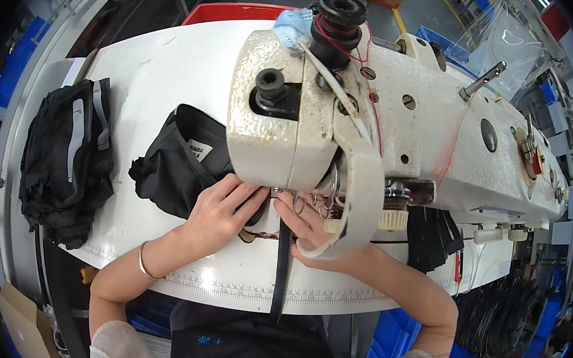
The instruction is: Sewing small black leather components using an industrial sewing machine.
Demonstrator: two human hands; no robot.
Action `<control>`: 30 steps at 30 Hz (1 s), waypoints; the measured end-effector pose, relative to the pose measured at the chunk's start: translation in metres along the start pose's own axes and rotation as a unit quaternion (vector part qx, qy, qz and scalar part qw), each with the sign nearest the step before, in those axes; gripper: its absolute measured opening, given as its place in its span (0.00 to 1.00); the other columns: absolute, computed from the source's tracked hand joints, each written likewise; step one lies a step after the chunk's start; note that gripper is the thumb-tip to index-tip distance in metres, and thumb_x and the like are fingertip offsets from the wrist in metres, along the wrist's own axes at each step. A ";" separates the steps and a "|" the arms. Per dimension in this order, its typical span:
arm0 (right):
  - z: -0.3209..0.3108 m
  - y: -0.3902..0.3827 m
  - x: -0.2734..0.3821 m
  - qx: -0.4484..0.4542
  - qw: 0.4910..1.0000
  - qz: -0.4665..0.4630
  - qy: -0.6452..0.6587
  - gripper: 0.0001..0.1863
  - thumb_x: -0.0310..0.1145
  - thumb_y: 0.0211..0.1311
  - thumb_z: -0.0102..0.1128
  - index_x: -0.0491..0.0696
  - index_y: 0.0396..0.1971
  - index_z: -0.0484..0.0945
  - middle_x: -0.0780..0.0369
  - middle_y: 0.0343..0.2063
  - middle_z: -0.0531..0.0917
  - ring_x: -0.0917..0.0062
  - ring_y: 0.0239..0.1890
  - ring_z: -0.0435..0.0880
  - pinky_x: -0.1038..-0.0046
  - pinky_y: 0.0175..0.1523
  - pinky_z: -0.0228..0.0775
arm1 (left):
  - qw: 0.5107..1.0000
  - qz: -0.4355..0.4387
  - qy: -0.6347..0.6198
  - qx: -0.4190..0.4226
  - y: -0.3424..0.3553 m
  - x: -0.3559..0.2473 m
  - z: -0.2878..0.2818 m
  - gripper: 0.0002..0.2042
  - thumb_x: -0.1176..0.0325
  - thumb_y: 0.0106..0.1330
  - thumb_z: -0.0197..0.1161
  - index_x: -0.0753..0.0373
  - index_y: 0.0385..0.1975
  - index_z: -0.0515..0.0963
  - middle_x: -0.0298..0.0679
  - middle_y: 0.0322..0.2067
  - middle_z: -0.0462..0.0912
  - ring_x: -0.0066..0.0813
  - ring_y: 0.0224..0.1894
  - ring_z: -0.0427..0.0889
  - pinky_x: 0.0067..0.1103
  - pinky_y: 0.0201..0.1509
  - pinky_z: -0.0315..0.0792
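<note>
Under the head of a white sewing machine (271, 122), both my hands are close to the needle area. My left hand (217, 217) has its fingers bent down on the edge of a black fabric pouch (176, 175) with a white label inside. On the other side of the presser foot (275, 192), my right hand (304, 227) reaches in with fingers stretched and apart. The machine's thread guard and fittings partly cover it. Between my hands a narrow black strip (282, 272) runs from the needle area over the table's near edge.
A thick stack of black fabric pieces (71, 158) lies on the left of the white table (139, 61). More black pieces (434, 238) lie to the right beneath the machine arm. A ruler scale (221, 286) follows the near edge. A red bin (240, 13) stands behind.
</note>
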State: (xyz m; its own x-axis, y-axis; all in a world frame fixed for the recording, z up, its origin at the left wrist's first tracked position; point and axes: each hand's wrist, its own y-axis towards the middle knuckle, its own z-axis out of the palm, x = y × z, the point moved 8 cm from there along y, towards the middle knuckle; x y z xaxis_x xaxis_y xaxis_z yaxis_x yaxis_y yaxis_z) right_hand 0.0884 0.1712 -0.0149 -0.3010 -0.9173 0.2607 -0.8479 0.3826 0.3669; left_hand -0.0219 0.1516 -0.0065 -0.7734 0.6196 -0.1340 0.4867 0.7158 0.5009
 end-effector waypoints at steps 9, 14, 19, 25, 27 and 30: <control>0.019 -0.022 -0.009 -0.065 0.996 0.046 0.037 0.19 0.29 0.36 0.59 0.45 0.35 0.79 0.61 0.36 0.80 0.73 0.35 0.78 0.70 0.31 0.73 | 0.977 -0.141 -0.152 0.039 -0.005 0.029 0.010 0.23 0.82 0.30 0.59 0.66 0.34 0.81 0.45 0.30 0.81 0.42 0.37 0.79 0.30 0.37 0.75; 0.020 -0.027 0.000 -0.088 0.996 0.012 0.003 0.22 0.29 0.36 0.58 0.44 0.39 0.78 0.62 0.35 0.80 0.73 0.34 0.77 0.72 0.29 0.72 | 0.996 -0.023 -0.071 0.039 -0.004 0.003 0.019 0.22 0.77 0.27 0.64 0.66 0.31 0.82 0.42 0.33 0.81 0.39 0.34 0.80 0.29 0.34 0.73; 0.019 -0.026 0.008 -0.026 0.996 -0.038 -0.077 0.11 0.32 0.35 0.60 0.47 0.25 0.80 0.63 0.31 0.79 0.75 0.33 0.77 0.73 0.25 0.70 | 0.991 -0.073 -0.102 0.040 -0.004 0.008 0.017 0.26 0.75 0.22 0.66 0.65 0.34 0.81 0.43 0.35 0.80 0.41 0.35 0.79 0.31 0.36 0.73; 0.037 -0.027 0.002 0.044 0.999 0.008 0.010 0.07 0.35 0.38 0.60 0.48 0.12 0.75 0.62 0.25 0.77 0.74 0.24 0.78 0.72 0.18 0.69 | 0.989 -0.087 -0.105 0.065 -0.005 0.007 0.018 0.26 0.77 0.22 0.65 0.65 0.33 0.81 0.46 0.35 0.81 0.45 0.34 0.79 0.35 0.38 0.73; 0.032 -0.027 0.002 0.012 1.000 0.015 0.025 0.09 0.36 0.41 0.61 0.48 0.12 0.75 0.61 0.24 0.77 0.73 0.22 0.79 0.71 0.17 0.70 | 0.987 -0.101 -0.110 0.061 -0.008 0.009 0.021 0.25 0.78 0.22 0.65 0.65 0.32 0.81 0.46 0.34 0.81 0.45 0.34 0.80 0.35 0.38 0.73; 0.050 -0.035 0.000 0.105 0.991 0.049 0.067 0.12 0.39 0.47 0.60 0.46 0.15 0.76 0.60 0.24 0.77 0.70 0.22 0.81 0.68 0.19 0.72 | 0.973 -0.142 -0.166 0.081 -0.021 0.016 0.035 0.25 0.78 0.22 0.65 0.65 0.31 0.81 0.47 0.34 0.81 0.46 0.36 0.80 0.35 0.39 0.74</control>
State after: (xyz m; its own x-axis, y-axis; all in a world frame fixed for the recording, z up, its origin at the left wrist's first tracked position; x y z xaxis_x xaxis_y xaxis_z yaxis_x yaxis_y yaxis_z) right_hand 0.0959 0.1526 -0.0725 -0.3380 -0.8482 0.4078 -0.8937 0.4251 0.1434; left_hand -0.0300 0.1578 -0.0486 -0.7257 0.4404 -0.5285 0.3511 0.8977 0.2660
